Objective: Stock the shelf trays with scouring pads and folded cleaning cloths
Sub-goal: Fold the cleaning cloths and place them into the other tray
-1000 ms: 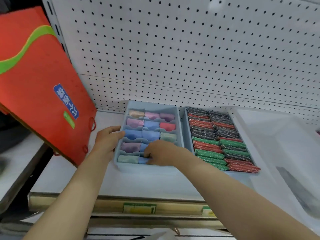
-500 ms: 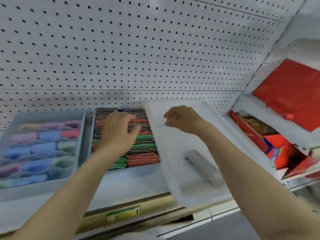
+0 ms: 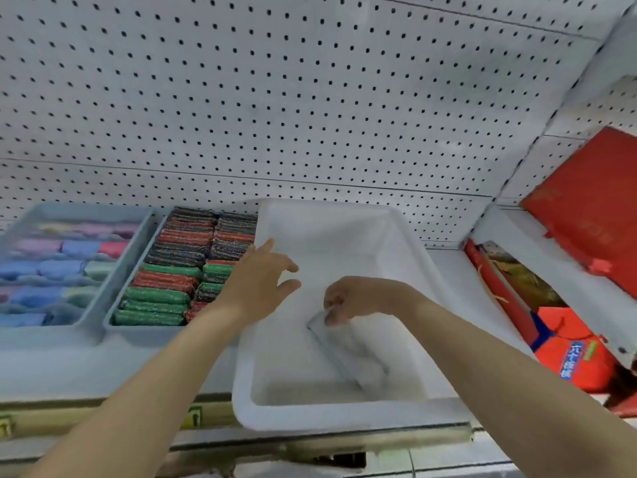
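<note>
Scouring pads (image 3: 179,267), coarse and glittery in green, red and dark weave, packed on edge in two rows inside a grey plastic tray (image 3: 113,313) on the shelf (image 3: 69,367). Folded cleaning cloths (image 3: 58,270), soft pastel rolls, filling a second grey tray (image 3: 20,222) just left of it. To the right, a white rectangular bin (image 3: 344,414) with smooth rounded walls. Left hand (image 3: 256,282) hovering at the bin's left rim, fingers spread, released grip. Right hand (image 3: 358,298) down inside the bin, fingertips pinching the end of a flat clear packet (image 3: 348,351); contents blurred. Behind, white perforated pegboard (image 3: 310,98). Far right, red and orange packaged goods (image 3: 572,357) leaning on the neighbouring shelf.
</note>
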